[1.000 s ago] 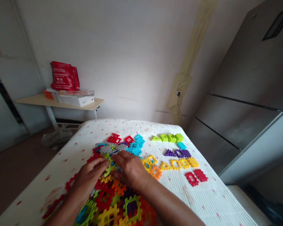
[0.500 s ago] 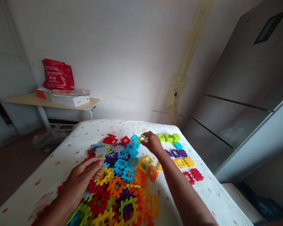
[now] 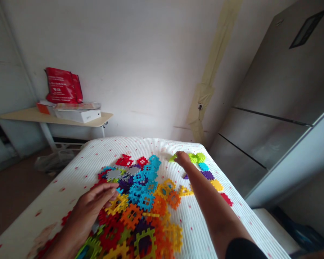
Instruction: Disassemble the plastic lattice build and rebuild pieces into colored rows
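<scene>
My right hand (image 3: 182,158) is at the far side of the table, its fingers closed on a lime-green toothed plastic building tile (image 3: 173,157). The tile is at the left end of a row of lime-green tiles (image 3: 197,157); whether it rests on the cloth is unclear. My left hand (image 3: 97,201) hangs over the left side of a mixed pile of building tiles, fingers loosely stretched and apparently holding nothing. Beside its fingertips lies a yellow tile (image 3: 118,204). Blue tiles (image 3: 146,200) and orange tiles (image 3: 131,216) fill the middle of the pile.
Down the right side lie a blue tile (image 3: 204,166), purple tiles (image 3: 207,175), a yellow tile (image 3: 217,185) and a red tile (image 3: 226,199), partly behind my forearm. A white dotted cloth (image 3: 118,145) covers the table. A grey fridge (image 3: 259,93) stands at right.
My right hand has moved right with the lime-green tile, from the edge of the blue tiles to the lime-green row. My left hand has barely moved.
</scene>
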`<state>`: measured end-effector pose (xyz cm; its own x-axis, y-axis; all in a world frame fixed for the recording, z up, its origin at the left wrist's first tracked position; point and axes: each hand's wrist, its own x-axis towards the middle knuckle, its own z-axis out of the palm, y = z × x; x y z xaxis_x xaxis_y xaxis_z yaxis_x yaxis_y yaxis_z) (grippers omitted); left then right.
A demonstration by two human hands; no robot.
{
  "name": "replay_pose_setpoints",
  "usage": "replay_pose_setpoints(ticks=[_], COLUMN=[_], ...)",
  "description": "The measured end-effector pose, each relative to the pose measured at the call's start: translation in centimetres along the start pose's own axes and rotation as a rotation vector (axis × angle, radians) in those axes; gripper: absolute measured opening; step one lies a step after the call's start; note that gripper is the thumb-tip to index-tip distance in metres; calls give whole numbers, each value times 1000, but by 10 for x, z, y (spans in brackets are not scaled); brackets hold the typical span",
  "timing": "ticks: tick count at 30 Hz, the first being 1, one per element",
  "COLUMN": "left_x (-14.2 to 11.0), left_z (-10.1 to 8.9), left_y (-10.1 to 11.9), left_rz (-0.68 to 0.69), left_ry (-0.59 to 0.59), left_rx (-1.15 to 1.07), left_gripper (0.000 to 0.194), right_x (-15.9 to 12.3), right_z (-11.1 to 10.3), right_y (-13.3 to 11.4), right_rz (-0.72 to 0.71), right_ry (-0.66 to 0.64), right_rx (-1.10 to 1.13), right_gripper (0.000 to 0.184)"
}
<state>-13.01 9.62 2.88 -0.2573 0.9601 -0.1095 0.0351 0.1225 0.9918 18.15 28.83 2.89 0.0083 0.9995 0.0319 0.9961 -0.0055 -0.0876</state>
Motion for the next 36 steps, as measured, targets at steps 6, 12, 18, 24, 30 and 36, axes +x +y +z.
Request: replay_pose_setpoints(ticks=[6,12,18,24,30,36], left_x=[1,0,1,1,1,4], left_z=[-2,-3,-3,-4,-4,-14], left_y=[-2,-2,-2,-4,-2,2], left_rz=[35,34,40,30,21,18], left_ry=[-11,-19,-29,-34,-29,41], left_rx=[29,39,37,25,-15,-77], left_gripper=[47,46,43,43,41,43], right_x=[5,4,2,-1,2,-1], right_z=[6,8,6,6,11,9], right_y=[-1,-3,-7,-11,-12,-14], right_rz=[-5,-14,-14,-17,-22,-12], right_ry=[-31,-35,-42,-44,-40,-34], right_rx=[-26,-45,-60,-73,-76,-81], right_gripper=[32,31,29,28,31,29])
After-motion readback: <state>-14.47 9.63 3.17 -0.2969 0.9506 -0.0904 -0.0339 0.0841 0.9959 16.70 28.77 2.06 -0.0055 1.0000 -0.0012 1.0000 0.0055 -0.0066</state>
